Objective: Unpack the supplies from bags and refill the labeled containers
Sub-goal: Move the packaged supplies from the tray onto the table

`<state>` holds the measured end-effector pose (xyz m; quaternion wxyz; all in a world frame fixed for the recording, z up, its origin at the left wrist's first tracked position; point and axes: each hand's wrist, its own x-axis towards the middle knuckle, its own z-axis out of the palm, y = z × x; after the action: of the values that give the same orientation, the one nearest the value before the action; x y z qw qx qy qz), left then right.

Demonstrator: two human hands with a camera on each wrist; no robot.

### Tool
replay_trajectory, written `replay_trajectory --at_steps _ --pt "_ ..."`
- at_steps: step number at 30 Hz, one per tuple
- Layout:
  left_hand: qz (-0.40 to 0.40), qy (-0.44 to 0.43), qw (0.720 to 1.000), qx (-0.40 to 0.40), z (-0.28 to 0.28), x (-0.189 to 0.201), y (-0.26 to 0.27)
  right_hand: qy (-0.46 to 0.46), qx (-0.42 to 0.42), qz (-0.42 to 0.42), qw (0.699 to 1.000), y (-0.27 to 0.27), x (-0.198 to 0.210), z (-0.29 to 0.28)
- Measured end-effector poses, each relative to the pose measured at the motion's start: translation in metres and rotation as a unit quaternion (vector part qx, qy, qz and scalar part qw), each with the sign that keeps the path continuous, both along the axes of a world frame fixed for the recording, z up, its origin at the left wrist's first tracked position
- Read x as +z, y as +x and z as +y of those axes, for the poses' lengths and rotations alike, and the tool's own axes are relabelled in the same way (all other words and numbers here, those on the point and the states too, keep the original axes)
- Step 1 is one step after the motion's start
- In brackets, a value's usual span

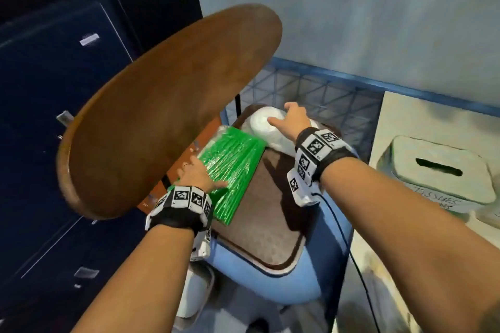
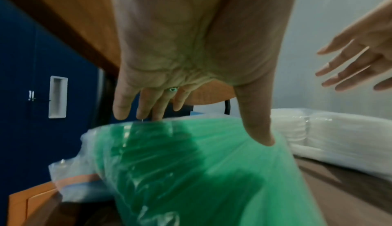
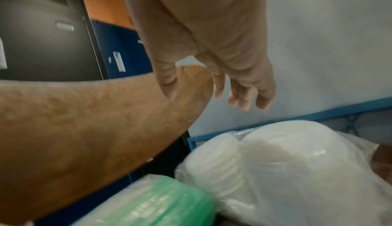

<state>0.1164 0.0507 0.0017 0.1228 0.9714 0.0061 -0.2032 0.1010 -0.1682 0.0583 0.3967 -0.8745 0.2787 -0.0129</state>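
**Q:** Both forearms filled the bottom of the head view. What were the hands on?

**A:** Her left hand lay on the green straw pack, fingers spread and fairly straight, thumb pressing the wrap. It was not clamped round the pack. The right hand had its fingers apart and loosely extended over the white bag of lids. From the right wrist view they hung above the plastic, so I couldn't tell whether they touched it.

**Q:** And where did those supplies sit?

**A:** Both lay on the brown tray, which rested on a blue bin. The straw pack lay at the tray's left edge, overhanging it slightly, with the lid bag just beside it at the far end.

**Q:** What else was around?

**A:** A round wooden tabletop loomed over the left side, with dark blue lockers behind. On the right stood a white box with a slot, hand-lettered "tissues", and a blue wire basket against the wall.

**Q:** What could go wrong?

**A:** I'd judge the slick wrap the main risk. A flat palm might push the straws off the left edge. The lid bag looked loose, so grabbing only film could let the stacks slump or tear through. Lifting carelessly, she might also knock the tabletop overhead.
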Motion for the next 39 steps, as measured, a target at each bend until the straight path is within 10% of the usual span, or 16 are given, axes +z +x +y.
replay_trajectory --at_steps 10,21,39 --pt "0.033 -0.041 0.998 -0.031 0.013 -0.024 0.030 -0.181 0.048 0.211 0.959 0.051 -0.049 -0.034" --pt "0.088 -0.180 0.975 0.093 0.011 -0.030 0.016 -0.023 0.065 0.264 0.962 0.029 -0.059 -0.039" --pt "0.090 -0.346 0.933 0.052 -0.025 0.032 -0.071 0.271 -0.026 0.060 0.960 -0.100 -0.031 -0.020"
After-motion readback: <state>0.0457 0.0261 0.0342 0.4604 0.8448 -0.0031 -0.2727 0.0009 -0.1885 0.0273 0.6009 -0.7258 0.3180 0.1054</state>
